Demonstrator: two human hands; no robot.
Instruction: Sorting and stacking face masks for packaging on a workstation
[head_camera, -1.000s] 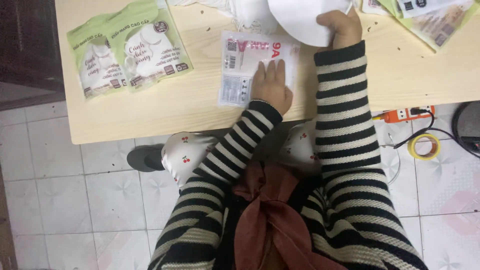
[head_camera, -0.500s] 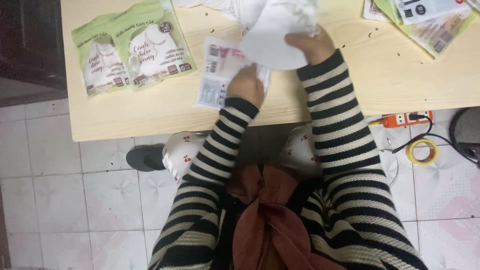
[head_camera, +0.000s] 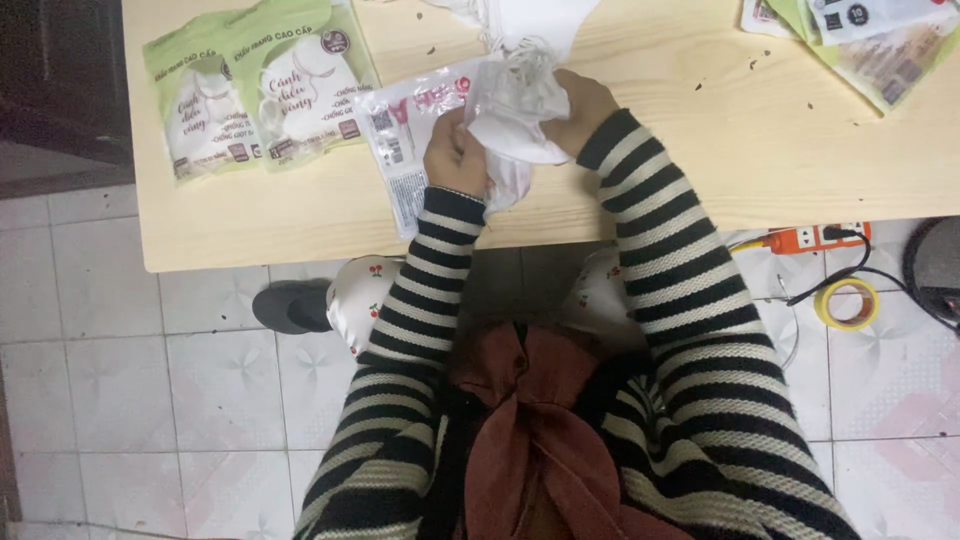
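Both hands are gripping a crumpled white fabric piece over a clear plastic packet on the table.

The left hand (head_camera: 457, 155) is curling closed on the crumpled white fabric piece (head_camera: 520, 100), and the right hand (head_camera: 582, 108) is clutching its other side, fingers folded in. The fabric is sitting at the mouth of a flat clear plastic packet with pink print (head_camera: 405, 135), lying on the pale wooden table (head_camera: 700, 150). Two green and white pouches (head_camera: 260, 90) are lying just beside the packet, on the person's left. More packets (head_camera: 870, 40) are lying well apart, near the far right corner.

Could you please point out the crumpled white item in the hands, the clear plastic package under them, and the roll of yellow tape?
crumpled white item (head_camera: 525, 100), head view, its bunched middle.
clear plastic package (head_camera: 400, 150), head view, its left part.
roll of yellow tape (head_camera: 847, 303), head view, its ring.
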